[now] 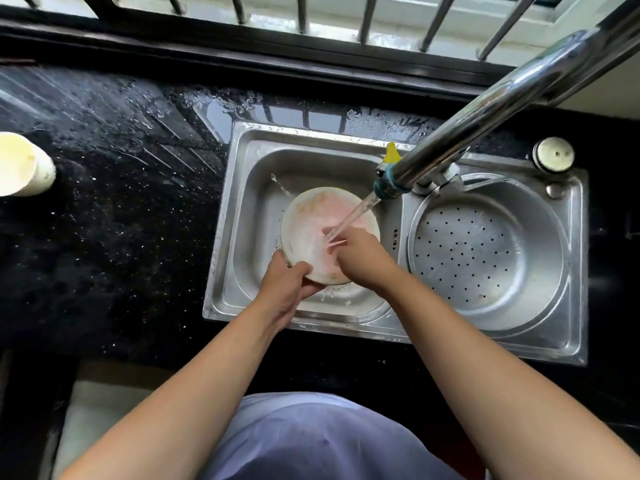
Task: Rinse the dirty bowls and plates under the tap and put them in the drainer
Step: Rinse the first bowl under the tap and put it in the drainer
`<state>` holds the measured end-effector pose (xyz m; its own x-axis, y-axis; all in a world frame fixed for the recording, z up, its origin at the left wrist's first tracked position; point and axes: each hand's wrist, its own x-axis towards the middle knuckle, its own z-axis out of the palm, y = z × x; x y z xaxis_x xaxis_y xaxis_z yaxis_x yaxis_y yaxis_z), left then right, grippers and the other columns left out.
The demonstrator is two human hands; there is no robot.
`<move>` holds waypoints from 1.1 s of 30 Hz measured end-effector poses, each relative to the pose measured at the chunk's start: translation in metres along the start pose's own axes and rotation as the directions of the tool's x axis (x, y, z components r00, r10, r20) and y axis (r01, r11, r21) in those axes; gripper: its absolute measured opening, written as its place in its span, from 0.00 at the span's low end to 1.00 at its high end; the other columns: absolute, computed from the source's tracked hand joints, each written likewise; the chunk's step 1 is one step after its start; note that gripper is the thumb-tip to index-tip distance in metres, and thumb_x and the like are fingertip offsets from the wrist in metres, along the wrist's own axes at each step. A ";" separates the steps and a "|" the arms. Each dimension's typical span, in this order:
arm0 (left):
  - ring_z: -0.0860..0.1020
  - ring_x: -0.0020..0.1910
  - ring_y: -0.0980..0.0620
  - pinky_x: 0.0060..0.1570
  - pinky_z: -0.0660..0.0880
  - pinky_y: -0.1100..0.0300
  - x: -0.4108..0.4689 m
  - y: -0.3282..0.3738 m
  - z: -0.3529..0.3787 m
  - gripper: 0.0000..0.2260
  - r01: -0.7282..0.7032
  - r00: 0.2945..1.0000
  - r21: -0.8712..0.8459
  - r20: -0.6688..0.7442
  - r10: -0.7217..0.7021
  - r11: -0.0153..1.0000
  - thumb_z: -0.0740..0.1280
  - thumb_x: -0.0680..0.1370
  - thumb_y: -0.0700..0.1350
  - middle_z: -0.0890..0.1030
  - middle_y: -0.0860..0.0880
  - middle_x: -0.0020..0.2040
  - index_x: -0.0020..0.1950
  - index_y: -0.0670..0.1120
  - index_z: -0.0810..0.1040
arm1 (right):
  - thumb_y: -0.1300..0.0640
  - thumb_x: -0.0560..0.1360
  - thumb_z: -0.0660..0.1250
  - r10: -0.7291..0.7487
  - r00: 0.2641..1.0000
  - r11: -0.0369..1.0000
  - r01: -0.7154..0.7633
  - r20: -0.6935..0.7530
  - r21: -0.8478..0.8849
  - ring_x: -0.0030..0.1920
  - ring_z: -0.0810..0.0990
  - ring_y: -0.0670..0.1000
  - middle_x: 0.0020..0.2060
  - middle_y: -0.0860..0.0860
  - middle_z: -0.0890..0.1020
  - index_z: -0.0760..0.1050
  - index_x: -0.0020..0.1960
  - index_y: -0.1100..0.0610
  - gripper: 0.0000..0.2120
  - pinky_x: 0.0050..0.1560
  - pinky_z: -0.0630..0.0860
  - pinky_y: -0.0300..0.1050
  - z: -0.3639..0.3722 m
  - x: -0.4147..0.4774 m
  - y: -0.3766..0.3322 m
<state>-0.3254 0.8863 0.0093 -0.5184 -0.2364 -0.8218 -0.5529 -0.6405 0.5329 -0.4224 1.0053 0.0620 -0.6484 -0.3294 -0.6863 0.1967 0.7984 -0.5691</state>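
The plate is in the left basin of the sink, lifted off the bottom and tilted up toward the tap. That way the water strikes its face and runs off the low edge instead of pooling.

The left hand does the holding. Its grip is clamped on the near rim, thumb over the top and fingers curled underneath, which leaves the whole face free. The right hand holds nothing. Its fingers lie spread on the plate just where the stream lands, probably to rub the dirt loose (the spray blurs the fingertips, so how hard they press I cannot tell).

The plate is white and round, with a shallow rim. A pinkish film covers the middle, and brownish smears sit along the far and near edges, so I judge the rinse is not finished.

The drainer, a perforated steel bowl, fills the right basin just beside the plate, so the carry across should be short. A pale cup stands well apart on the wet black worktop.
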 end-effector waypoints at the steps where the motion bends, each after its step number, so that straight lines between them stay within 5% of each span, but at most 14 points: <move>1: 0.83 0.61 0.36 0.52 0.85 0.41 0.001 -0.001 -0.002 0.22 0.005 1.000 0.003 -0.008 -0.005 1.000 0.61 0.78 0.27 0.77 0.36 0.68 0.70 0.42 0.70 | 0.67 0.74 0.57 0.004 0.997 0.999 0.000 -0.075 0.055 0.61 0.78 0.54 0.64 0.54 0.80 0.77 0.68 0.57 0.25 0.63 0.75 0.49 -0.003 -0.001 0.004; 4: 0.82 0.61 0.37 0.48 0.86 0.46 0.002 -0.003 -0.003 0.21 0.013 1.000 0.013 -0.013 -0.013 1.000 0.62 0.78 0.28 0.77 0.37 0.68 0.68 0.44 0.71 | 0.66 0.75 0.59 0.016 0.980 0.998 -0.029 -0.200 -0.062 0.66 0.75 0.56 0.69 0.56 0.75 0.73 0.73 0.57 0.27 0.66 0.73 0.48 -0.006 -0.001 0.014; 8: 0.84 0.59 0.37 0.48 0.86 0.45 0.004 -0.006 -0.003 0.21 0.013 1.000 -0.003 -0.021 -0.013 1.000 0.62 0.78 0.27 0.79 0.35 0.66 0.69 0.41 0.71 | 0.63 0.77 0.59 0.032 0.999 0.986 -0.029 0.018 -0.167 0.68 0.74 0.60 0.69 0.59 0.76 0.73 0.72 0.60 0.23 0.63 0.72 0.47 0.008 0.004 0.005; 11: 0.83 0.59 0.35 0.52 0.85 0.40 0.004 -0.007 -0.002 0.21 0.018 0.999 -0.024 -0.031 -0.019 1.000 0.61 0.78 0.27 0.78 0.34 0.67 0.69 0.40 0.71 | 0.65 0.76 0.57 -0.012 0.999 1.000 0.011 -0.036 -0.025 0.65 0.77 0.59 0.67 0.57 0.79 0.75 0.70 0.58 0.24 0.62 0.74 0.48 0.009 0.006 -0.005; 14: 0.81 0.63 0.34 0.53 0.85 0.40 0.003 -0.007 -0.002 0.22 0.018 0.999 -0.027 -0.035 -0.019 0.999 0.61 0.78 0.27 0.77 0.36 0.68 0.71 0.40 0.70 | 0.63 0.73 0.58 0.100 0.979 0.994 -0.088 -0.179 0.069 0.65 0.76 0.60 0.66 0.57 0.79 0.75 0.69 0.57 0.26 0.58 0.71 0.44 0.005 0.008 0.002; 17: 0.82 0.63 0.34 0.55 0.84 0.38 0.002 -0.007 -0.003 0.20 0.021 0.999 -0.024 -0.034 -0.022 0.999 0.60 0.79 0.26 0.78 0.36 0.68 0.69 0.41 0.71 | 0.63 0.75 0.59 0.086 0.995 0.994 -0.089 -0.041 -0.061 0.63 0.77 0.62 0.63 0.59 0.80 0.77 0.66 0.59 0.20 0.54 0.70 0.43 0.018 0.004 0.004; 20: 0.81 0.65 0.32 0.60 0.81 0.33 0.002 -0.008 -0.004 0.24 0.024 0.999 -0.035 -0.032 -0.025 0.999 0.59 0.78 0.25 0.77 0.33 0.69 0.73 0.39 0.70 | 0.63 0.77 0.58 0.066 0.997 0.990 -0.061 -0.035 0.131 0.63 0.78 0.61 0.64 0.57 0.81 0.76 0.68 0.56 0.22 0.64 0.75 0.52 0.021 0.004 -0.002; 22: 0.80 0.66 0.32 0.61 0.80 0.33 0.001 -0.008 -0.004 0.24 0.023 0.999 -0.036 -0.040 -0.024 0.999 0.59 0.79 0.25 0.76 0.34 0.70 0.74 0.39 0.69 | 0.64 0.75 0.57 0.125 0.980 0.971 -0.089 -0.155 0.221 0.61 0.78 0.61 0.61 0.57 0.81 0.76 0.66 0.57 0.22 0.60 0.76 0.51 0.019 0.008 -0.002; 25: 0.80 0.65 0.34 0.59 0.82 0.35 -0.002 -0.008 -0.005 0.23 0.023 0.999 -0.033 -0.044 -0.025 0.999 0.59 0.79 0.25 0.76 0.35 0.69 0.73 0.38 0.69 | 0.64 0.75 0.58 0.200 0.975 0.961 -0.176 -0.094 0.215 0.58 0.79 0.61 0.59 0.58 0.82 0.78 0.62 0.60 0.18 0.50 0.72 0.46 0.021 0.008 -0.007; 29: 0.80 0.65 0.33 0.61 0.81 0.34 -0.001 -0.010 -0.008 0.22 0.024 0.999 -0.030 -0.048 -0.025 0.999 0.59 0.79 0.26 0.75 0.35 0.69 0.72 0.39 0.69 | 0.66 0.75 0.60 0.164 0.984 0.904 -0.121 -0.071 0.409 0.58 0.81 0.57 0.61 0.55 0.82 0.79 0.63 0.55 0.19 0.61 0.80 0.56 0.021 0.009 -0.009; 33: 0.79 0.66 0.33 0.61 0.80 0.33 -0.004 -0.011 -0.009 0.22 0.021 0.998 -0.023 -0.051 -0.022 1.000 0.60 0.79 0.26 0.75 0.36 0.70 0.72 0.39 0.69 | 0.63 0.75 0.58 0.214 0.968 0.953 -0.177 -0.132 0.244 0.62 0.79 0.61 0.60 0.58 0.82 0.78 0.63 0.59 0.20 0.61 0.76 0.50 0.023 0.010 -0.006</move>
<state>-0.3112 0.8874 0.0048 -0.4724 -0.2593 -0.8424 -0.5486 -0.6615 0.5113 -0.4135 0.9853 0.0480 -0.6824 -0.0821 -0.7263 0.4819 0.6966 -0.5315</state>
